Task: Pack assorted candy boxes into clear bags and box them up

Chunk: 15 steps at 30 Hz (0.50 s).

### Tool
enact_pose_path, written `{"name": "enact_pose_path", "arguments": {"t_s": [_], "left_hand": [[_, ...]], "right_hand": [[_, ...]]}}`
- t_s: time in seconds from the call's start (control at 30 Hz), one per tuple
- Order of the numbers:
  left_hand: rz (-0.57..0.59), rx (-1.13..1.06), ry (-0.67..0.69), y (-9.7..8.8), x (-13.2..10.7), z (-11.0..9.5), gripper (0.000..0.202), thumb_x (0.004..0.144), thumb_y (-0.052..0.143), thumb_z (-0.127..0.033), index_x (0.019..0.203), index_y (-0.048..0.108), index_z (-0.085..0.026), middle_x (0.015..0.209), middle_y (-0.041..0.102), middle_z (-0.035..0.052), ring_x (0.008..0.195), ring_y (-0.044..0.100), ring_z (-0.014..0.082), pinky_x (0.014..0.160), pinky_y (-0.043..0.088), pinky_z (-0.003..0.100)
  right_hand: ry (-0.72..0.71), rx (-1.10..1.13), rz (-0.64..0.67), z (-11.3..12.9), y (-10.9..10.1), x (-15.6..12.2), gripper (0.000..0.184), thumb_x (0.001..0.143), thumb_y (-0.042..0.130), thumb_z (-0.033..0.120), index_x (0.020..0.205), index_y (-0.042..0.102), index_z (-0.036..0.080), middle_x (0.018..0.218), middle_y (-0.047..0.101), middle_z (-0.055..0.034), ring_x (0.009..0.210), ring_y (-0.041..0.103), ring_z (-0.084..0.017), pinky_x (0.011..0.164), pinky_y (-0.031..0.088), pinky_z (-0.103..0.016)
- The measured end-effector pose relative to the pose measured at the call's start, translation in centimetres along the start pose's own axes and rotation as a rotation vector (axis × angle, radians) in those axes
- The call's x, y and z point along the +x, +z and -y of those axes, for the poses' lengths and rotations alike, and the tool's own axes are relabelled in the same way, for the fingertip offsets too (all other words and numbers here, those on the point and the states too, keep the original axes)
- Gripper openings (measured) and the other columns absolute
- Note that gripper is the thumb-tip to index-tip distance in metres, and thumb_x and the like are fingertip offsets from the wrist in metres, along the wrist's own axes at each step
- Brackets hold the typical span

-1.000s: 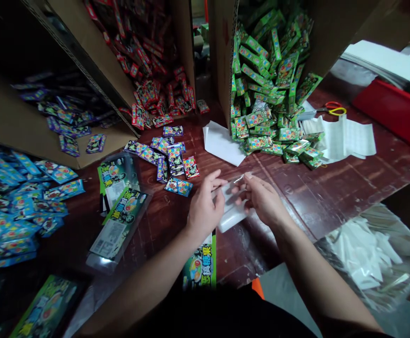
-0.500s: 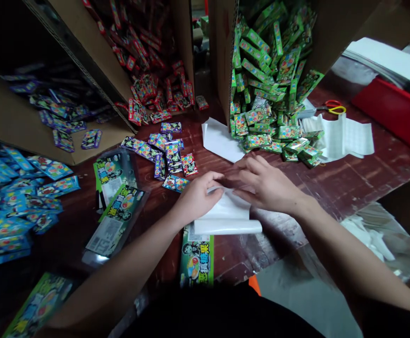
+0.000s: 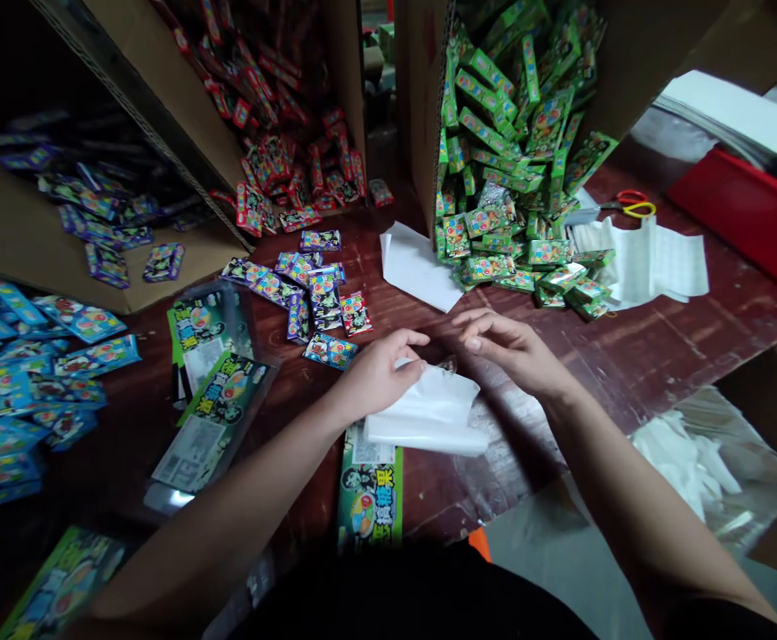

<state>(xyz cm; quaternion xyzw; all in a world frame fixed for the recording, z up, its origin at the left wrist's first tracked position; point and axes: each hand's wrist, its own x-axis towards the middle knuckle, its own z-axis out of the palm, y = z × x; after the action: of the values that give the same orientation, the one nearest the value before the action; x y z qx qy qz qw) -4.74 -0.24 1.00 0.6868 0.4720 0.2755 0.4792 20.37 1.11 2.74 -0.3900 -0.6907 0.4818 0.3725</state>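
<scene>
My left hand [image 3: 387, 372] has its thumb over the top edge of a white plastic sheet [image 3: 428, 400], gripping its left corner. The sheet's lower edge is folded or rolled, and it lies on a green printed candy card [image 3: 370, 498]. To the right of the sheet, my right hand [image 3: 505, 351] is raised a little, apart from it, with fingers loosely curled and nothing visible in them. Beyond my left hand lie a small blue candy box [image 3: 330, 349], a red one [image 3: 356, 313] and several purple ones [image 3: 325, 298].
Open cartons hold purple, red [image 3: 275, 160] and green candy boxes [image 3: 488, 133]. Blue boxes [image 3: 61, 382] pile at the left, near bagged green cards [image 3: 219, 418]. White paper [image 3: 419, 267], scissors [image 3: 632, 204] and a red bin [image 3: 741, 213] lie beyond. A clear bag [image 3: 715, 471] hangs at right.
My right hand has come off the white sheet and moved right. The sheet's right side now looks crumpled and tilted. My left hand stays at its corner.
</scene>
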Motion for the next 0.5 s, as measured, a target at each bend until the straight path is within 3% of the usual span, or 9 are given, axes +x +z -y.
{"name": "enact_pose_path", "arguments": {"t_s": [0.1,0.23,0.37,0.5], "left_hand": [[0.002,0.013,-0.008,0.1,0.1,0.0,0.037,0.087,0.062,-0.024,0.124,0.061,-0.019,0.094,0.075,0.0047,0.085,0.071,0.0193,0.079,0.054,0.033],[0.013,0.037,-0.003,0.3,0.2,-0.6,0.039,0.086,0.066,-0.029,0.124,0.062,-0.019,0.095,0.075,0.0055,0.087,0.071,0.0211,0.079,0.054,0.034],[0.04,0.041,-0.006,0.5,0.3,-0.8,0.041,0.087,0.068,-0.031,0.126,0.061,-0.02,0.097,0.075,0.0055,0.09,0.071,0.0218,0.08,0.054,0.035],[0.033,-0.005,-0.003,0.5,0.4,-0.6,0.041,0.087,0.068,-0.03,0.126,0.061,-0.02,0.096,0.074,0.0045,0.088,0.07,0.0203,0.08,0.053,0.034]], "right_hand": [[-0.019,-0.049,-0.008,-0.2,-0.3,-0.3,0.016,0.094,0.067,0.04,0.102,0.072,0.027,0.124,0.065,-0.0068,0.124,0.057,-0.024,0.11,0.042,-0.045],[-0.102,-0.273,0.18,1.0,-0.5,0.3,0.03,0.091,0.07,0.04,0.119,0.069,0.027,0.13,0.059,-0.0105,0.125,0.055,-0.026,0.106,0.045,-0.046],[-0.228,-0.483,0.341,2.4,-0.5,1.4,0.015,0.091,0.069,0.031,0.104,0.072,0.023,0.126,0.06,-0.0108,0.124,0.055,-0.027,0.108,0.041,-0.048],[-0.187,-0.391,0.367,2.3,-0.5,1.5,0.01,0.095,0.063,0.028,0.097,0.071,0.023,0.128,0.063,-0.0099,0.124,0.056,-0.026,0.107,0.04,-0.047]]}}
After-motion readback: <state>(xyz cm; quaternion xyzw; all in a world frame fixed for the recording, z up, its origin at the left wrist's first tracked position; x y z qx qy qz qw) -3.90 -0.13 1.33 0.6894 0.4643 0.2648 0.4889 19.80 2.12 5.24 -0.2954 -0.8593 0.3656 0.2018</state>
